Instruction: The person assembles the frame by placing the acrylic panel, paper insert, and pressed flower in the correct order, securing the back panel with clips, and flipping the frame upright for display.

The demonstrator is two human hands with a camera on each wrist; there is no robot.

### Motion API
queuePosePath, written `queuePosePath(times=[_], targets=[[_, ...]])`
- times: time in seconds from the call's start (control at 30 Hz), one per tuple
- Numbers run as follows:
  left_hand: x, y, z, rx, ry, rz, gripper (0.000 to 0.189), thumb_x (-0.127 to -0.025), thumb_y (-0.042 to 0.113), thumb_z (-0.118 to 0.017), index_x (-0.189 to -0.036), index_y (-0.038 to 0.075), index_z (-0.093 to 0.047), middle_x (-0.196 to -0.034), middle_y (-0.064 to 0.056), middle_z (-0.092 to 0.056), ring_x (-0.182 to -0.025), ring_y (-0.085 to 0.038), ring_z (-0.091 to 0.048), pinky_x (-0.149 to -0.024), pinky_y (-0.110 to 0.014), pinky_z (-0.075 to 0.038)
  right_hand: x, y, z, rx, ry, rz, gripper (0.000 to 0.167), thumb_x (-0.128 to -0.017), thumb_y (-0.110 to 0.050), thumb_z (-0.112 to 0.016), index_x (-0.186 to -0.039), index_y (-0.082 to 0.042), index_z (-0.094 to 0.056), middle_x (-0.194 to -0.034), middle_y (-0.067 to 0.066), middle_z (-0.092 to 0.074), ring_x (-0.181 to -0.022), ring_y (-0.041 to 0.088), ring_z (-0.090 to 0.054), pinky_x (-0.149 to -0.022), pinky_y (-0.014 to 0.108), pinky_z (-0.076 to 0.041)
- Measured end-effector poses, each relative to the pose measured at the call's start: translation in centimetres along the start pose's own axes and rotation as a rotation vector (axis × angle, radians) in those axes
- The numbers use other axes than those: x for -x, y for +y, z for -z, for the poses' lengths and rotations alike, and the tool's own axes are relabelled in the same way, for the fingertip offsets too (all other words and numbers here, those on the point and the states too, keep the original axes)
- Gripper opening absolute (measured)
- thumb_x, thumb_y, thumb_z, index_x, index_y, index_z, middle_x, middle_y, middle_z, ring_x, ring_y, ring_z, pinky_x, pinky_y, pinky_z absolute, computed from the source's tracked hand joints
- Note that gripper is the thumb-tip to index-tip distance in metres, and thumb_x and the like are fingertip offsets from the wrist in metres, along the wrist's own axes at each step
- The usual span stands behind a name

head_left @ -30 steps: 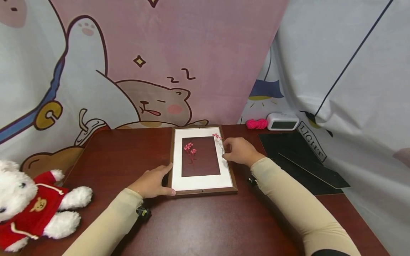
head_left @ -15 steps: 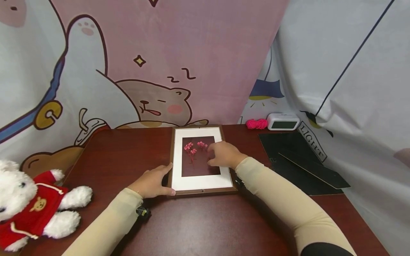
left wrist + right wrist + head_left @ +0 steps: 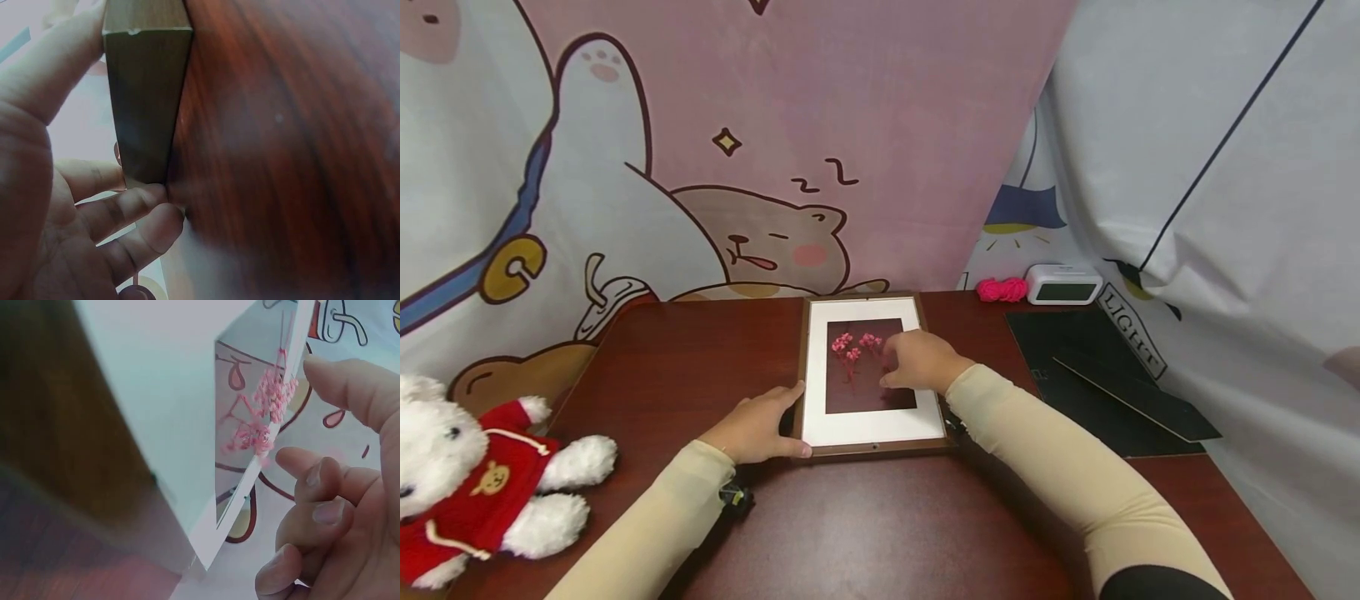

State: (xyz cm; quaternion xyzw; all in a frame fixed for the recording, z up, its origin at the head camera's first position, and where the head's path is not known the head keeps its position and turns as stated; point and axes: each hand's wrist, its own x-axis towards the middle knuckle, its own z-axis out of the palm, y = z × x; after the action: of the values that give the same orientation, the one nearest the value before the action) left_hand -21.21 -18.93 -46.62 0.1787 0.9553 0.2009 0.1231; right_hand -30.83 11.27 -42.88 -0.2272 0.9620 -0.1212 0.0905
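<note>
A brown picture frame [image 3: 874, 448] with a white mat [image 3: 868, 428] lies flat on the table. Inside its dark rectangular opening are two sprigs of tiny pink flowers: the left sprig [image 3: 844, 347] and the right sprig [image 3: 870, 341]. My left hand [image 3: 756, 427] holds the frame's near left corner, thumb at the front edge and fingers along the left side. Over the opening's right part is my right hand [image 3: 921, 360], beside the right sprig's stem. In the right wrist view, its thumb and index finger stand apart with nothing visible between them; the pink flowers [image 3: 272, 394] lie just beyond.
To the right lie a black backing board [image 3: 1067, 333] and its angled stand flap [image 3: 1135, 396]. Pink yarn [image 3: 1002, 290] and a white digital clock [image 3: 1063, 285] sit at the back. A white plush toy [image 3: 490, 483] in red is at the left.
My right hand has moved left from the mat's right border, bringing the right sprig over the dark opening, and its thumb and index finger now stand apart. The left hand stays put.
</note>
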Motion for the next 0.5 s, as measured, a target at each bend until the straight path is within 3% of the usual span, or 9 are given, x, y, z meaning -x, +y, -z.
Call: queuePosePath(times=[0.2, 0.33, 0.5], targets=[[-0.1, 0.1, -0.1, 0.004, -0.001, -0.003, 0.114, -0.08, 0.057, -0.087, -0.165, 0.003, -0.033, -0.159, -0.027, -0.047, -0.144, -0.044, -0.05, -0.117, -0.071, -0.033, 0.7, 1.6, 1.0, -0.065, 0.04, 0.017, 0.059, -0.088, -0.041, -0.083, -0.135, -0.006, -0.07, -0.128, 0.01, -0.075, -0.119, 0.027, -0.07, -0.103, 0.049, -0.055], [-0.1, 0.0, -0.1, -0.001, 0.001, -0.006, 0.114, -0.08, 0.057, -0.087, -0.164, 0.003, -0.033, -0.158, -0.027, -0.047, -0.144, -0.044, -0.05, -0.117, -0.072, -0.032, 1.1, 3.1, 1.5, -0.091, 0.066, 0.036, 0.054, -0.09, -0.036, -0.083, -0.133, -0.005, -0.071, -0.109, 0.007, -0.078, -0.102, 0.022, -0.071, -0.097, 0.046, -0.057], [-0.1, -0.1, 0.0, -0.009, 0.005, -0.009, 0.114, -0.08, 0.058, -0.087, -0.164, 0.003, -0.033, -0.158, -0.027, -0.048, -0.143, -0.044, -0.051, -0.116, -0.073, -0.032, 1.3, 4.4, 1.6, -0.146, 0.072, 0.052, 0.05, -0.088, -0.029, -0.084, -0.13, -0.006, -0.072, -0.087, 0.004, -0.072, -0.086, 0.019, -0.063, -0.088, 0.045, -0.056]])
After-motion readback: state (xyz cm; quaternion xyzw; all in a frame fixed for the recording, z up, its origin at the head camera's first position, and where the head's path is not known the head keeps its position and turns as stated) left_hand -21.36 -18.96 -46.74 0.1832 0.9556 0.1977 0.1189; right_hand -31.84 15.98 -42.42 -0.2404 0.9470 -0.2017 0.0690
